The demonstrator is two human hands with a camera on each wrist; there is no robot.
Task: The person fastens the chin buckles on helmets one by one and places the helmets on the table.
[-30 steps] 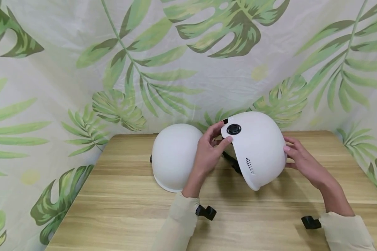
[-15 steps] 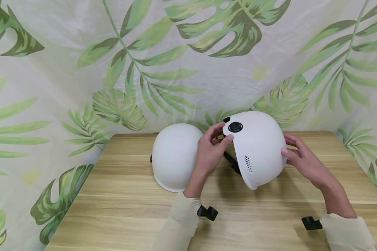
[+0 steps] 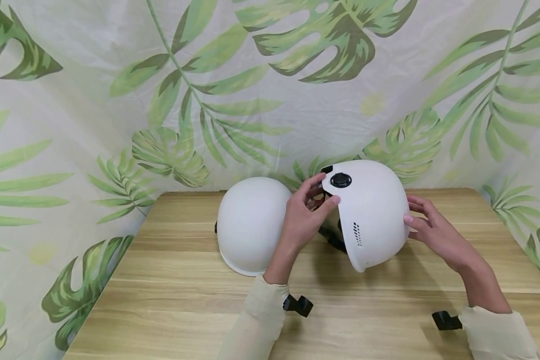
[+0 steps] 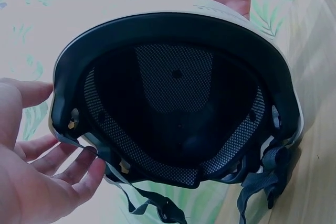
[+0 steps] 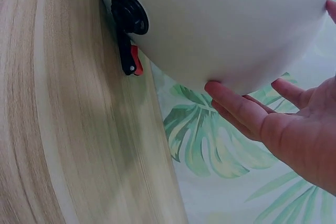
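A white helmet (image 3: 375,215) is tipped on its side over the table, its opening toward the left. Near its round black knob (image 3: 341,180), my left hand (image 3: 301,215) pinches the shell's edge between thumb and fingers. Black lining (image 4: 176,77) fills the inside in the left wrist view, and a chin strap (image 4: 147,195) dangles beside the left fingers. My right hand (image 3: 438,237) rests its fairly straight fingertips on the rounded crown. In the right wrist view another black knob (image 5: 128,13) and a red-and-black buckle (image 5: 135,60) show low on the shell, close to the tabletop.
A second white helmet (image 3: 252,225) sits dome-up on the wooden table (image 3: 171,310), just left of my left forearm. Behind the table hangs a leaf-patterned cloth (image 3: 234,60). Each cuff has a small black camera mount (image 3: 301,305) beside it.
The held helmet has turned slightly, its knob side shifting a little right and up along with the left hand. The right hand has barely moved, and the second helmet stays put.
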